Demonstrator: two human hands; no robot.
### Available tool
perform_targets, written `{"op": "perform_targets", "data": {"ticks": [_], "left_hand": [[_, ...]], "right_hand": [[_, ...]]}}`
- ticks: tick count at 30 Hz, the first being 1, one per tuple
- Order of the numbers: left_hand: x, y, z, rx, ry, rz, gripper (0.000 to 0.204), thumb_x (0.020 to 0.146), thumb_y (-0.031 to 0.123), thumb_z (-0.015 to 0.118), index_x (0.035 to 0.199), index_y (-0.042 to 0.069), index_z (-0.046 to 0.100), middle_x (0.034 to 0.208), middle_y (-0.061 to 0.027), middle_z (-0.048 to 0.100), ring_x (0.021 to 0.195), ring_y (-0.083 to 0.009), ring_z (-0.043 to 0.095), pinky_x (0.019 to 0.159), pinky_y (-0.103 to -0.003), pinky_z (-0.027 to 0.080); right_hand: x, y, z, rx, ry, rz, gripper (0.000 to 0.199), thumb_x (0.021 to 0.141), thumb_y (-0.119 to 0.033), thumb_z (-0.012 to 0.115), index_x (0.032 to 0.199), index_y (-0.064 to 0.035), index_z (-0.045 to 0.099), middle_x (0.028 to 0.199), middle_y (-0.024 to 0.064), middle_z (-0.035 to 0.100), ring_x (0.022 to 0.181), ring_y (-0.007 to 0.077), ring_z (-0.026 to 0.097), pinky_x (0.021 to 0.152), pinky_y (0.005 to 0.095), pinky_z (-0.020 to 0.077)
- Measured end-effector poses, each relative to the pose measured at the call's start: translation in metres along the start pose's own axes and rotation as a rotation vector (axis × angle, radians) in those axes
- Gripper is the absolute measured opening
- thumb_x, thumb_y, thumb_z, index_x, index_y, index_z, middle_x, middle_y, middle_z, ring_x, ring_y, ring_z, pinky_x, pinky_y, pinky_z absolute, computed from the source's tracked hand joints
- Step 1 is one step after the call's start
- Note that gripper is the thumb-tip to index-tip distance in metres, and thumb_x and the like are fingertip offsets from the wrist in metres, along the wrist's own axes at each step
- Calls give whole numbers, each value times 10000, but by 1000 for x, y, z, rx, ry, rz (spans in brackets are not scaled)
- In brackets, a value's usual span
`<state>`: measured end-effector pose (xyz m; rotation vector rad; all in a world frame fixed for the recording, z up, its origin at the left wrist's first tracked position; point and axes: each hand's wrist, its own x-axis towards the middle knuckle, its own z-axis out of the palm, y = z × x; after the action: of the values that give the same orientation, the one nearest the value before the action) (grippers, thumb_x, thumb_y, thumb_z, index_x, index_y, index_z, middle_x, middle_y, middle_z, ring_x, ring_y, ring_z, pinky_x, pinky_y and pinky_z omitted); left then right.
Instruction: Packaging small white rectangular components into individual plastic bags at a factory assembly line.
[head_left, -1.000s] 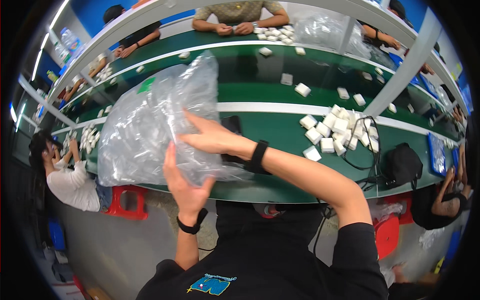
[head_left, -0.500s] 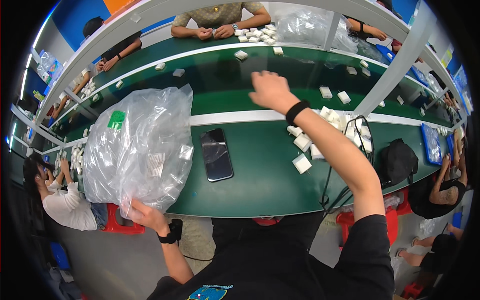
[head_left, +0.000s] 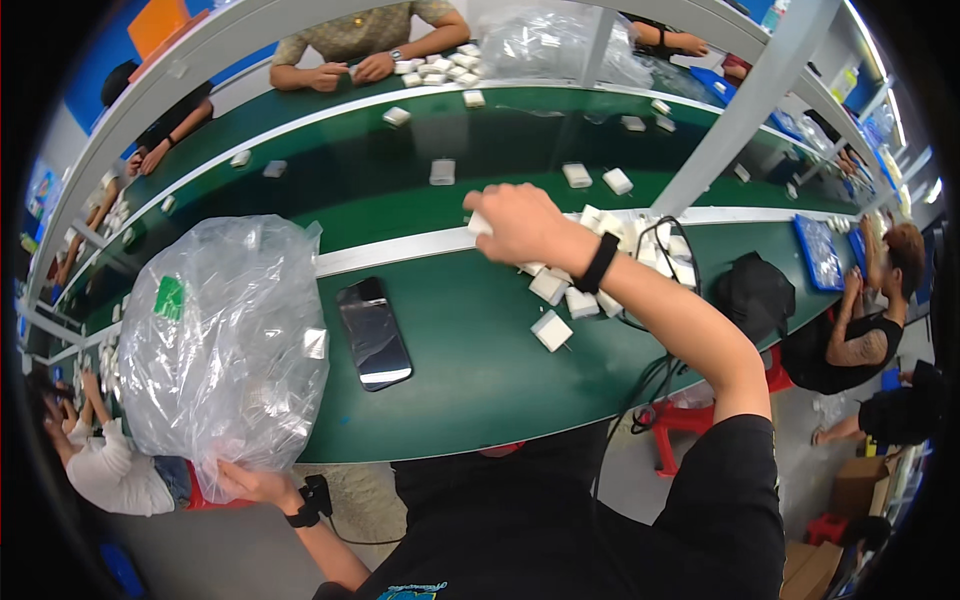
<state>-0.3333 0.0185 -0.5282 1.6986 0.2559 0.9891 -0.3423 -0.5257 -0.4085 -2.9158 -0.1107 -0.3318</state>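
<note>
My left hand (head_left: pixel 252 484) pinches the lower edge of a large clear plastic bag (head_left: pixel 225 350), which lies puffed up on the near left of the green bench and carries a green label. My right hand (head_left: pixel 530 228) is closed at the near rail of the conveyor, with a white charger plug (head_left: pixel 479 224) at its fingertips; the palm side is hidden. Beneath and beside my right wrist, a pile of white charger plugs (head_left: pixel 640 232) sits on the bench. One loose charger plug (head_left: pixel 551 331) lies nearer me, a thin prong showing.
A black phone (head_left: pixel 374 335) lies between the bag and the pile. Black cable (head_left: pixel 655 375) loops over the pile and bench edge, beside a black cap-like item (head_left: pixel 757 295). More plugs dot the green conveyor (head_left: pixel 350 210). A slanted metal post (head_left: pixel 745 110) rises at right. Other people sit around.
My right hand has come back from over the conveyor to the near rail, now with a white charger plug at its fingers. The view has turned right. My left hand still grips the bag.
</note>
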Motion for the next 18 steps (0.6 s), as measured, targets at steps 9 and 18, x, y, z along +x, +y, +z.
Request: {"op": "perform_targets", "data": {"ticks": [9,18], "left_hand": [[-2,-3,3,-10,-26,125,461,1098,199,447,1318,-157,641,1365,-273,650,1222,-344,636,1079,-422,486],[-4,8,13,158,-87,290,460,1097,178,448,1356,-164,614,1398,-306,642,1255,-406,631,1097,-451,474]], "right_hand": [[-104,-4,-49,1,-159,94,412,853,-257,763,1195,-29,732,1017,161,751,984,369,724,910,470,558],[-54,206,-53,-42,-209,740,744,848,-393,808,1464,-24,612,1390,276,678,1285,434,657,1112,465,516]]}}
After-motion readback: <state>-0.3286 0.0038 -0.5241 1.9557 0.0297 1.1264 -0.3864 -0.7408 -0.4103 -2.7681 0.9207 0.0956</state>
